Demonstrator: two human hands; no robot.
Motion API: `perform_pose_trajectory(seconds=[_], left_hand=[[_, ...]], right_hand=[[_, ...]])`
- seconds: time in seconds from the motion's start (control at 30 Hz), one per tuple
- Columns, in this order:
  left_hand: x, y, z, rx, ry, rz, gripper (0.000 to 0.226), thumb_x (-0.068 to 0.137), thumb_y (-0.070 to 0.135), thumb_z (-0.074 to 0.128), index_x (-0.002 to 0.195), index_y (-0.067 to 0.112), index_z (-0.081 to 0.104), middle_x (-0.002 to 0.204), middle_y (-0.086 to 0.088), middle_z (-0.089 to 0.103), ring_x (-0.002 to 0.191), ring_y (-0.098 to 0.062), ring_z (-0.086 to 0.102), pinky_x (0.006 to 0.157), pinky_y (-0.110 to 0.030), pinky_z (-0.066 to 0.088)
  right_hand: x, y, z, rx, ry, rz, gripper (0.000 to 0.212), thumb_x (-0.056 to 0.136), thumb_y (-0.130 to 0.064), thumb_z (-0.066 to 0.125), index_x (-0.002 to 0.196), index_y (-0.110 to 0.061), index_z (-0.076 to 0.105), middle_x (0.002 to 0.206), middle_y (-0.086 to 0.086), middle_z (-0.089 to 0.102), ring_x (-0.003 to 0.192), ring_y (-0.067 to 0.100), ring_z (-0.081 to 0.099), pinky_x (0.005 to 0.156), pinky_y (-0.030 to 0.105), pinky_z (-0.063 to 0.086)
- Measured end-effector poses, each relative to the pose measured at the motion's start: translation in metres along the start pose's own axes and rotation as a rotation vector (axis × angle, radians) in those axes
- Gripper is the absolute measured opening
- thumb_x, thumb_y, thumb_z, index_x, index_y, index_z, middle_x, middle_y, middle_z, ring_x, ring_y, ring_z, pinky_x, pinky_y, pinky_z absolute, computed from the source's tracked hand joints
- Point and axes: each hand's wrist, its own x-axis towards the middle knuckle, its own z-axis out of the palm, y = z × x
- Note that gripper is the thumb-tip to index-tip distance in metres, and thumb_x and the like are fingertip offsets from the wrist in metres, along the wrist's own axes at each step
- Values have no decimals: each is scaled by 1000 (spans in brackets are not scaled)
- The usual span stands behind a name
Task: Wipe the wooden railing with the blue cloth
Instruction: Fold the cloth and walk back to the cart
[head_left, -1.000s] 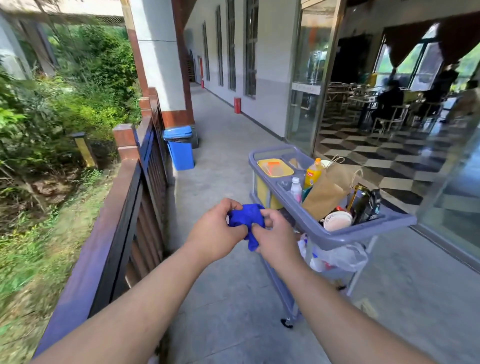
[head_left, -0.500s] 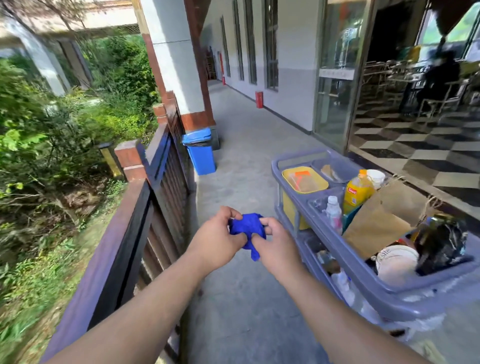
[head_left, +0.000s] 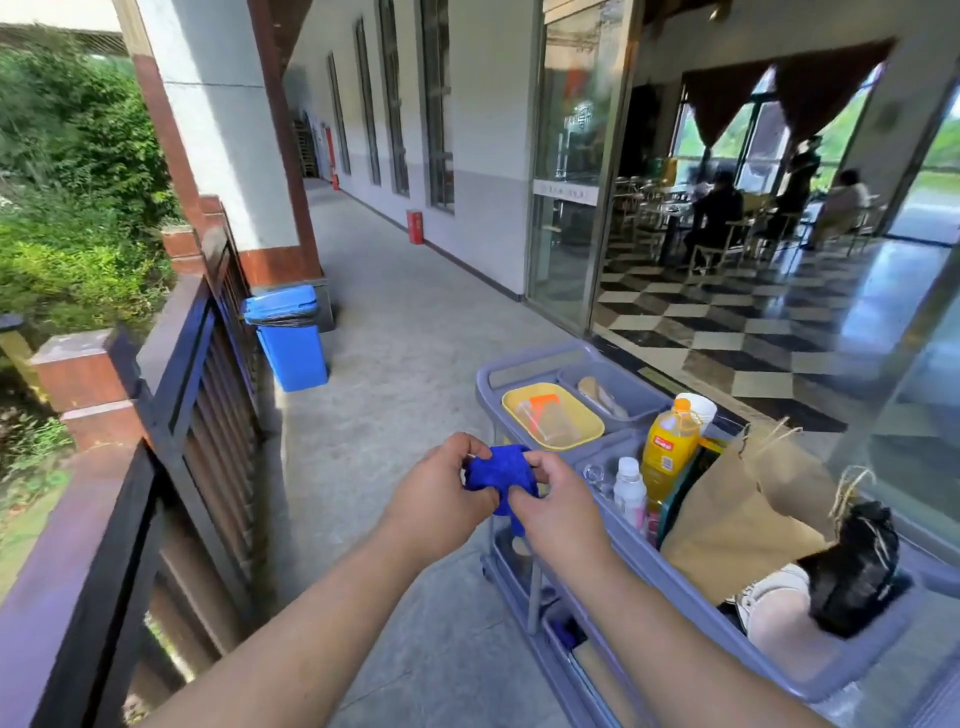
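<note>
Hands: left hand (head_left: 441, 499) and right hand (head_left: 558, 506) pinching bunched blue cloth (head_left: 498, 475)
Wooden railing (head_left: 67, 530): nine o'clock, unwiped; wiping remains

Grey cart (head_left: 675, 577) and blue bin (head_left: 291, 338) on concrete floor (head_left: 405, 332)

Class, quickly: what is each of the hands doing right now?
Left hand: closed on the bunched blue cloth.
Right hand: closed on the same cloth, pinching its other side.
</note>
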Motion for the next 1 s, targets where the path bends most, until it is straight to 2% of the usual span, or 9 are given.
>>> perform_pose_trajectory(seconds=[0.07, 0.13, 0.27, 0.37, 0.5, 0.57, 0.7, 0.8, 1.0], left_hand=[[27, -7, -6, -2, -56, 20, 31, 77, 27, 70, 98, 40, 53, 105, 9, 63, 71, -14, 63, 51, -20, 42], [51, -11, -7, -11, -105, 46, 31, 74, 31, 67, 99, 42, 53, 106, 10, 64, 72, -12, 63, 56, -24, 44], [98, -27, 9, -70, -220, 108, 32, 67, 34, 62, 94, 48, 51, 101, 11, 66, 65, -14, 63, 57, -30, 51], [122, -40, 33, -68, -289, 122, 36, 63, 39, 61, 95, 52, 50, 101, 12, 66, 70, -11, 63, 68, -36, 55], [154, -50, 61, -38, -351, 121, 37, 61, 40, 59, 95, 52, 50, 101, 12, 66, 72, -11, 64, 72, -38, 55], [176, -53, 78, -9, -391, 124, 34, 63, 38, 60, 94, 49, 51, 101, 11, 67, 68, -11, 61, 67, -34, 52], [217, -59, 104, 65, -447, 129, 36, 72, 29, 65, 101, 46, 52, 94, 10, 66, 59, -3, 55, 56, -25, 41], [263, -65, 128, 109, -474, 92, 36, 74, 26, 65, 102, 43, 53, 85, 7, 61, 57, -6, 53, 54, -25, 40], [351, -71, 175, 222, -554, 27, 28, 72, 23, 65, 91, 42, 55, 89, 1, 63, 46, -5, 53, 44, -20, 40]], right_hand=[[18, -3, 6, -50, 33, 17, 33, 86, -11, 66, 102, -41, 67, 92, -23, 72, 81, 2, 68, 69, 23, 55], [34, -2, 8, -98, 72, 36, 32, 85, -12, 67, 105, -37, 67, 96, -17, 73, 85, 0, 67, 77, 30, 57], [62, 13, 9, -138, 159, 58, 29, 85, -8, 69, 106, -28, 66, 94, -11, 72, 81, 3, 67, 70, 25, 55], [74, 30, 5, -193, 204, 107, 28, 84, -7, 69, 108, -21, 65, 102, 1, 71, 83, 20, 68, 77, 38, 57], [95, 53, -2, -251, 221, 158, 32, 85, -8, 69, 115, -19, 65, 108, 6, 69, 84, 23, 65, 81, 39, 55], [110, 72, -7, -272, 234, 193, 33, 86, -10, 70, 117, -17, 65, 112, 7, 67, 93, 25, 66, 86, 39, 54], [148, 103, -14, -286, 241, 229, 27, 86, -14, 71, 111, -24, 65, 107, 4, 67, 89, 21, 64, 79, 33, 51], [193, 133, -21, -290, 241, 243, 31, 85, -15, 72, 115, -24, 66, 108, 2, 65, 96, 19, 62, 87, 37, 52], [277, 182, -42, -417, 176, 337, 39, 85, -27, 70, 123, -24, 63, 112, 5, 60, 103, 27, 61, 88, 39, 50]])
